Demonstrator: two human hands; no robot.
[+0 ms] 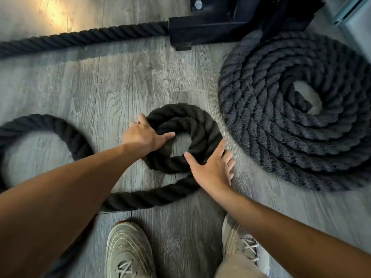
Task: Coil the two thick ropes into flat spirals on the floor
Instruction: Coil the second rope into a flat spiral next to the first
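A small black rope coil [197, 125] of about two turns lies flat on the grey wood floor in the middle. My left hand [143, 135] grips its left side, thumb on the inner edge. Spread flat, my right hand [212, 167] presses on the coil's lower right rim. From the coil the loose rope [144, 196] runs left under my left arm and loops round at the far left [66, 129]. A large finished rope spiral [281, 117] of several turns lies flat on the right.
A black metal rack base [210, 31] with a bolt stands at the top centre; a straight stretch of rope [80, 38] leads from it to the left. My two pale sneakers [128, 251] stand at the bottom. A pale wall edge [353, 21] is at top right.
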